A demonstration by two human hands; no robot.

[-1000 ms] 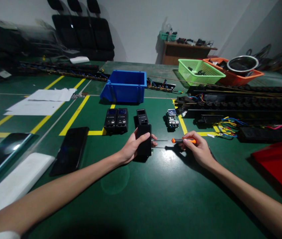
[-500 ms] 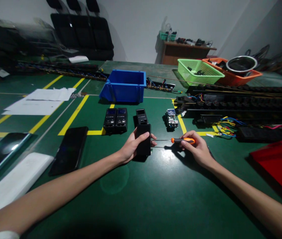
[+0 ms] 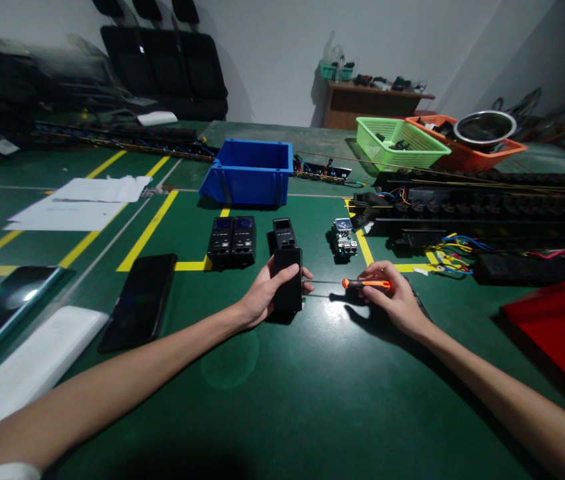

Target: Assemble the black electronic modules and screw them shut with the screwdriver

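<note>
My left hand (image 3: 262,293) is closed around a black box-shaped device (image 3: 288,283), thumb on its face and fingertips at its right side. Pinched in my right hand (image 3: 392,293) is an orange and black screwdriver (image 3: 352,283); its thin shaft points left and reaches the right side of the device. Just behind the held device stands a black housing (image 3: 283,233) with a window. Two more black modules (image 3: 231,241) stand side by side to the left. A bare circuit board (image 3: 345,240) with a small screen sits behind the screwdriver.
A blue bin (image 3: 250,177) stands behind the modules. Two phones (image 3: 140,300) and a white object (image 3: 32,373) lie at left, near papers (image 3: 77,200). At right are a red bin (image 3: 562,327), wired black strips (image 3: 462,227), a green basket (image 3: 397,150) and an orange basket (image 3: 492,160).
The screwdriver handle has turned slightly in my right hand, showing its orange and black parts differently. My left hand and the device have barely moved.
</note>
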